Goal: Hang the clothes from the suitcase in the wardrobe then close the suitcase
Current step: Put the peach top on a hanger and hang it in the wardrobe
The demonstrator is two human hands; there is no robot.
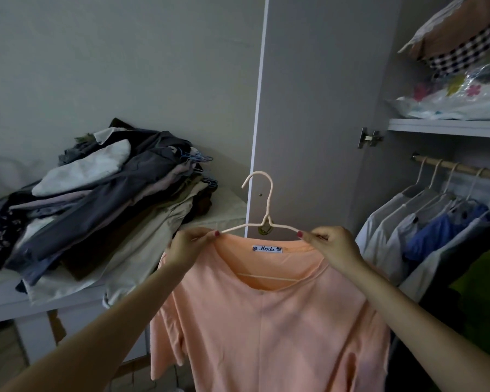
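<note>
We hold the peach shirt point(266, 321) on its hanger point(262, 219) just left of the wardrobe rail point(458, 167). Our left hand point(187, 246) and right hand point(334, 247) each pinch a shoulder of the shirt, both grips closed on it.

Bare forearms, no sleeves; red nail polish, left hand point(188, 246), right hand point(333, 246)

Both bare arms reach forward, the left hand point(188, 246) and right hand point(333, 246) level, well apart, each pinching with curled fingers and thumb.
</note>
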